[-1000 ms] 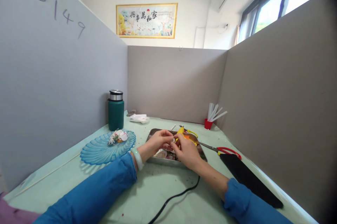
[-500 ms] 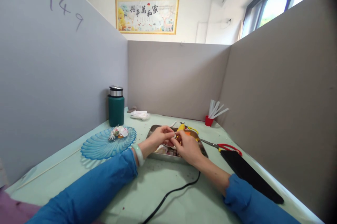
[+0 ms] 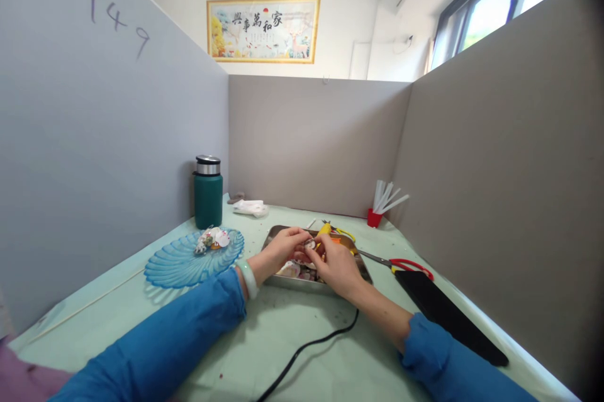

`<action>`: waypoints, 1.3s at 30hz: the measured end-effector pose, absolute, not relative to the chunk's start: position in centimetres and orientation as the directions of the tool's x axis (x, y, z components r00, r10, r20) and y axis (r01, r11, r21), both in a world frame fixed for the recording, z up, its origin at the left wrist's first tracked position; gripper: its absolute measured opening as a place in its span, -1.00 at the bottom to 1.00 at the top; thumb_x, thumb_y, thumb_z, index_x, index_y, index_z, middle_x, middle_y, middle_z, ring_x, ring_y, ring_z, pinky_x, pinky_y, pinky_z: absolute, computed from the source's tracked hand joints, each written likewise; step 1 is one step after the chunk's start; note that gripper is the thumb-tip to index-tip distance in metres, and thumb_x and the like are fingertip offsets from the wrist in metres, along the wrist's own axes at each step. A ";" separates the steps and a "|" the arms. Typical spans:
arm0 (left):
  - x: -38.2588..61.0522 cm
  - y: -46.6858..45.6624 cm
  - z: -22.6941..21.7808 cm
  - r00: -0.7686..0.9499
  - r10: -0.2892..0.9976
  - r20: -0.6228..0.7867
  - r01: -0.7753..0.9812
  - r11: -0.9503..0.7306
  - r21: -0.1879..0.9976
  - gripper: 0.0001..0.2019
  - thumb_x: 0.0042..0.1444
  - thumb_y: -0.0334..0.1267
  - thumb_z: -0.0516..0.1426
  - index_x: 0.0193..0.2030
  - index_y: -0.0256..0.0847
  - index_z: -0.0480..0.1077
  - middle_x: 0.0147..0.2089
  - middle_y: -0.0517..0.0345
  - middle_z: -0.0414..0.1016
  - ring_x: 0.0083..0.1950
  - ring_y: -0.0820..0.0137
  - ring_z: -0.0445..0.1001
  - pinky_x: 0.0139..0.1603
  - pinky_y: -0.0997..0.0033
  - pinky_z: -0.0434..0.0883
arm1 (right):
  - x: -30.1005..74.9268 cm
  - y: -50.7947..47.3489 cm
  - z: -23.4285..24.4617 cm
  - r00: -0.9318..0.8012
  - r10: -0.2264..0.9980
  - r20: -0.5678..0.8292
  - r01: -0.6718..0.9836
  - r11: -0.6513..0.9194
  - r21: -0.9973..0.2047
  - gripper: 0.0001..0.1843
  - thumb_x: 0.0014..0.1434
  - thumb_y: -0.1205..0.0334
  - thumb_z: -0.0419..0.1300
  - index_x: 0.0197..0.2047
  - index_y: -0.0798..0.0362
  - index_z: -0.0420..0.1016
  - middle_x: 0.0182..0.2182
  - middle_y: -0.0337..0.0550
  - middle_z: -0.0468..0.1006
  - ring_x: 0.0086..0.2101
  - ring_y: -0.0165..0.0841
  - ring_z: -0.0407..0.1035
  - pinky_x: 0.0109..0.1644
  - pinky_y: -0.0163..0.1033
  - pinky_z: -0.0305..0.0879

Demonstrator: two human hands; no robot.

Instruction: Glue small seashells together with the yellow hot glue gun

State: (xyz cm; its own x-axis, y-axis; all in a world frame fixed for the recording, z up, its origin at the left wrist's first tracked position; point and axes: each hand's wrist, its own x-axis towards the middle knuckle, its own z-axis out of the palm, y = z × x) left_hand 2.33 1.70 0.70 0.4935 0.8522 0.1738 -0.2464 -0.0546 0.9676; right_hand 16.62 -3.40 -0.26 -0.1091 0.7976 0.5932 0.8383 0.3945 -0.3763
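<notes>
Over a metal tray, my left hand and my right hand meet at the fingertips. Between them they pinch a small whitish, shell-like piece, too small to make out fully. Shells lie in the tray below, partly hidden by my hands. Just behind my right hand, a yellow glue gun rests in the tray, much of it covered. A blue scalloped plate to the left bears a little cluster of shells.
Red-handled scissors and a black flat strip lie right of the tray. A red cup holds white glue sticks. A green bottle stands behind the plate. A black cable runs toward the front. Grey partitions enclose the table.
The small piece has been turned slightly in my fingertips, so more of its pale face shows. My hands stay at the same spot over the tray.
</notes>
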 end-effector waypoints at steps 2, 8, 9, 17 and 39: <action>2.3 1.6 0.7 0.487 0.852 0.190 -0.235 -0.082 0.969 -0.73 -0.17 -0.20 0.25 -0.42 -0.33 0.30 -0.47 0.17 0.34 -0.48 0.49 0.40 -0.43 0.45 0.39 | 16.6 -3.4 -0.2 -0.107 0.804 0.586 0.839 0.388 -0.380 -0.78 0.15 0.09 0.02 -0.21 0.04 0.31 -0.48 -0.24 0.48 -0.48 -0.42 0.36 -0.42 -0.37 0.09; 2.2 2.0 0.2 0.458 0.855 0.242 -0.198 -0.168 0.966 -0.73 -0.17 -0.21 0.25 -0.39 -0.34 0.33 -0.42 0.10 0.40 -0.43 0.45 0.43 -0.39 0.41 0.40 | 16.6 -3.4 -0.2 -0.104 0.798 0.593 0.834 0.395 -0.385 -0.79 0.14 0.12 0.04 -0.19 0.02 0.31 -0.47 -0.25 0.49 -0.47 -0.41 0.36 -0.41 -0.37 0.09; 2.2 2.0 0.2 0.452 0.857 0.249 -0.197 -0.176 0.964 -0.73 -0.17 -0.21 0.25 -0.39 -0.34 0.33 -0.42 0.10 0.40 -0.43 0.44 0.43 -0.38 0.41 0.40 | 16.7 -3.4 -0.2 -0.105 0.796 0.596 0.831 0.399 -0.387 -0.78 0.14 0.12 0.04 -0.18 0.02 0.30 -0.46 -0.25 0.49 -0.47 -0.41 0.35 -0.41 -0.37 0.09; 2.3 1.8 0.5 0.453 0.856 0.250 -0.177 -0.189 0.966 -0.73 -0.18 -0.23 0.26 -0.37 -0.37 0.35 -0.41 0.07 0.42 -0.42 0.42 0.44 -0.33 0.36 0.42 | 16.7 -3.4 -0.1 -0.083 0.790 0.607 0.844 0.380 -0.378 -0.78 0.16 0.12 0.00 -0.17 0.03 0.31 -0.43 -0.21 0.49 -0.44 -0.40 0.36 -0.41 -0.37 0.09; 2.2 2.2 0.1 0.444 0.840 0.313 -0.094 -0.303 0.948 -0.72 -0.17 -0.29 0.22 -0.28 -0.39 0.39 -0.35 0.07 0.43 -0.45 0.50 0.38 -0.38 0.45 0.37 | 16.6 -3.3 -0.2 -0.027 0.752 0.659 0.877 0.334 -0.345 -0.85 0.15 0.18 -0.03 -0.33 0.03 0.30 -0.50 -0.24 0.45 -0.51 -0.42 0.31 -0.45 -0.38 0.03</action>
